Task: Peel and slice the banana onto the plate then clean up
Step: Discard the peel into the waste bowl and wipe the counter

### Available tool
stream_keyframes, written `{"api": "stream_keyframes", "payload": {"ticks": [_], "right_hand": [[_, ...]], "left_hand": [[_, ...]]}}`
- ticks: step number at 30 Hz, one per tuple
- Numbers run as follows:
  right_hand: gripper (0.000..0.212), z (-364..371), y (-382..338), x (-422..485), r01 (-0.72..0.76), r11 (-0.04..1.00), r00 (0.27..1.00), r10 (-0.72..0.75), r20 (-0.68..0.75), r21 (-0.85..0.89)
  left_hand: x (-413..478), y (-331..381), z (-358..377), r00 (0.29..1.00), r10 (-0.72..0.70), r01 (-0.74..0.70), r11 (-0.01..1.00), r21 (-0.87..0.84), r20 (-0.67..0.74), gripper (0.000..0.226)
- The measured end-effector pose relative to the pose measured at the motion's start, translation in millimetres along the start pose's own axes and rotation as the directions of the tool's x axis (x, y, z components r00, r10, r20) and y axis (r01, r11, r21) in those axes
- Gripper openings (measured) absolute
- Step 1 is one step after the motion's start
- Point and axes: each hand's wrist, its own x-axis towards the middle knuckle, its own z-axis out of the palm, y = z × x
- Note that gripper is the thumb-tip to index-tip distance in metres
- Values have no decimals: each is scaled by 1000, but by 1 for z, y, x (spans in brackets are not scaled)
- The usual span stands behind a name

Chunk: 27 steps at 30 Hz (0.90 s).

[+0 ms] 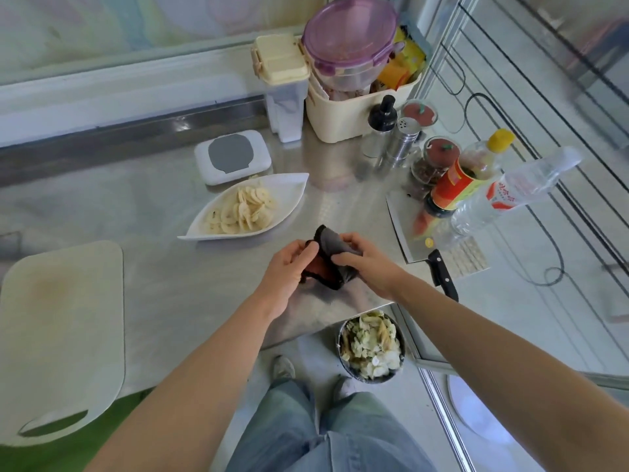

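1. Both hands up over the steel counter (163, 212), left hand (289, 267) and right hand (364, 264) pinching a folded cloth (328, 264) between them, grey side up, rust-red side toward the left palm.
2. Leaf-shaped white plate (289, 195) just beyond the hands, long axis running from near-left to far-right, pointed tip toward the cream basket (340, 124).
3. Filled with pale banana slices (243, 211), heaped toward the plate's left half.
4. Down by the feet, a round metal bin (371, 349) full of pale peelings and scraps.
5. Cleaver (408, 233) flat at the right, blade partly hidden under bottles, black handle pointing near.
6. Cutting board (64, 335) at left, bare, cut off by the frame edge.
7. Basket contents hard to make out under the purple-lidded tub (350, 39).
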Motion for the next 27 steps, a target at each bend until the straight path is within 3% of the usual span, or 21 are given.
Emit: {"api": "stream_keyframes", "payload": {"ticks": [2,4,6,8,11,12,14,17,18,21,25,27], "right_hand": [[13,-2,1,-9,3,991,992,14,-123,136],[18,-9,4,-20,-14,935,971,97,-218,354],[24,-20,11,-33,-27,885,969,137,-204,466],[26,-28,19,-48,-56,891,985,125,-123,450],[20,-32,29,-61,-71,914,990,114,-85,399],[21,-32,31,-65,-61,922,991,101,-84,381],[43,-35,32,-72,-11,951,998,31,-62,309],[57,-38,35,-84,63,990,998,-64,-2,126],[58,-39,34,-88,71,993,997,-73,16,93],[42,-37,34,-98,89,996,994,-90,66,29],[19,-31,41,-96,127,973,991,-135,-27,-192],[20,-31,41,-94,97,992,981,-109,-162,-78]], "left_hand": [[-2,-4,4,999,6,-8,999,-41,-48,20],[-7,-4,11,995,-27,20,997,-74,-96,25],[-14,-5,21,991,-125,120,988,-97,-52,46],[-22,-3,33,965,-262,263,961,-81,24,59],[-32,-6,53,927,-367,373,924,-87,74,26],[-35,-9,57,934,-354,357,933,-53,59,16],[-38,-13,64,959,-283,284,959,-18,26,18],[-44,-10,69,969,-245,244,961,-133,9,16],[-46,-9,71,969,-248,247,954,-172,17,28],[-46,-11,76,977,-213,214,966,-148,27,45],[-49,-14,85,985,-159,155,986,-57,-73,15],[-51,-15,83,987,-128,122,991,-61,-95,13]]}}
